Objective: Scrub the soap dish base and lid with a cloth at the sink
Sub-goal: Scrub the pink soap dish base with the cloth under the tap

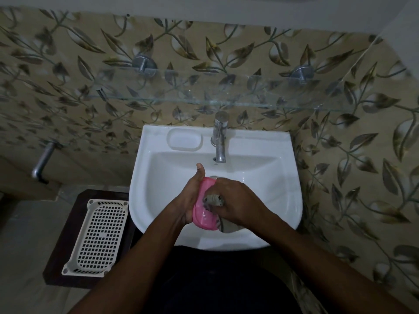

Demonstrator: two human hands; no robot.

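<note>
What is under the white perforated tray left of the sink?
A dark brown surface lies under the white tray, showing around its edges and through its holes. The tray covers the rest.

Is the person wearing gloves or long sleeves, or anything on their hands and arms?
No gloves. The left hand and the right hand are both bare, with no ring, watch or bracelet that I can see. The left forearm and the right forearm are bare too, with no sleeve in view. The clothing below is dark.
</note>
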